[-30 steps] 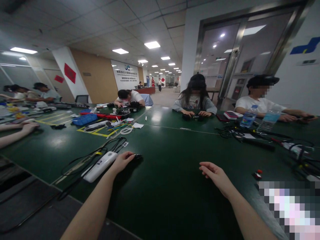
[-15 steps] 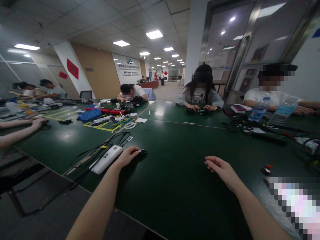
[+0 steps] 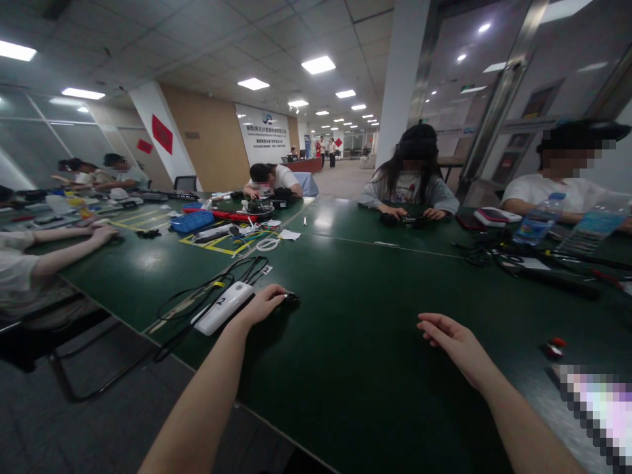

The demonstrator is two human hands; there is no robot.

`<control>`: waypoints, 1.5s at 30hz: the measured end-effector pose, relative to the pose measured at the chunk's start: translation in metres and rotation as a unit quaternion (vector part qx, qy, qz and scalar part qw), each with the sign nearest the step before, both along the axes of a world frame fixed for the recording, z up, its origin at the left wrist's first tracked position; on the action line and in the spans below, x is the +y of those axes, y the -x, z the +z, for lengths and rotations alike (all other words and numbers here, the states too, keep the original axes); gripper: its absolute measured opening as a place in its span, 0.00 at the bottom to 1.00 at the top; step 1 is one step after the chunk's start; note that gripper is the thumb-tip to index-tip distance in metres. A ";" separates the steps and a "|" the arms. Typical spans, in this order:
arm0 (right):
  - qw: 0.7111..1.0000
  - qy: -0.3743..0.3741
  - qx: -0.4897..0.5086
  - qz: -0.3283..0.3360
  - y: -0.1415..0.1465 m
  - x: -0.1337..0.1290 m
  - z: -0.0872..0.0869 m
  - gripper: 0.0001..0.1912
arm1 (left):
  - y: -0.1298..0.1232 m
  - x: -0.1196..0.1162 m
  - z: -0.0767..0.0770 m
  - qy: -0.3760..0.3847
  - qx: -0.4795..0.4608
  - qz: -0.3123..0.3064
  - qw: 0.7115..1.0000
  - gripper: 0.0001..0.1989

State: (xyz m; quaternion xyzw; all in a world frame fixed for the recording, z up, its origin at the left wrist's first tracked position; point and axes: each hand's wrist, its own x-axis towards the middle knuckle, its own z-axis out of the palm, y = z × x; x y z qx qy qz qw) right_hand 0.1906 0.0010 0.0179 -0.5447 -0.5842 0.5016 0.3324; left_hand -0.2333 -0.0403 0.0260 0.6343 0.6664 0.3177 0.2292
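My left hand [image 3: 264,305] rests on the green table [image 3: 345,329] with its fingers closed on a small black object [image 3: 290,297] at the fingertips. Just left of that hand lies a white oblong device [image 3: 222,307] marked with a 2, with black cables [image 3: 197,296] looped behind it. My right hand [image 3: 451,342] hovers low over the table, palm turned inward, fingers loosely apart and holding nothing. A small red-and-black part [image 3: 553,347] lies on the table to the right of it.
People sit around the table: two across [image 3: 413,178] [image 3: 563,181], one at the far end [image 3: 271,179], and an arm [image 3: 69,247] reaching in from the left. A blue tray [image 3: 191,220], tools, water bottles [image 3: 538,227] and cable tangles [image 3: 518,260] lie further back.
The view has swung left and slightly up, so everything has shifted right in the picture. Both hands keep their places on the table; the left stays on the small black object.
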 end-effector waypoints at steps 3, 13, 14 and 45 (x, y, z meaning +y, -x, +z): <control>1.000 0.002 -0.001 -0.002 0.000 0.000 0.001 0.23 | -0.002 -0.001 0.002 0.000 0.011 0.000 1.000 0.13; 1.000 -0.002 0.005 0.004 0.000 0.000 0.000 0.21 | 0.005 0.002 -0.006 -0.033 0.006 -0.052 0.998 0.15; 1.000 -0.005 0.006 0.005 0.001 0.000 0.000 0.20 | 0.006 0.002 -0.006 -0.035 0.011 -0.059 0.998 0.15; 1.000 -0.018 0.008 0.001 0.005 -0.005 0.007 0.17 | 0.007 0.008 -0.010 -0.067 0.100 -0.036 0.992 0.18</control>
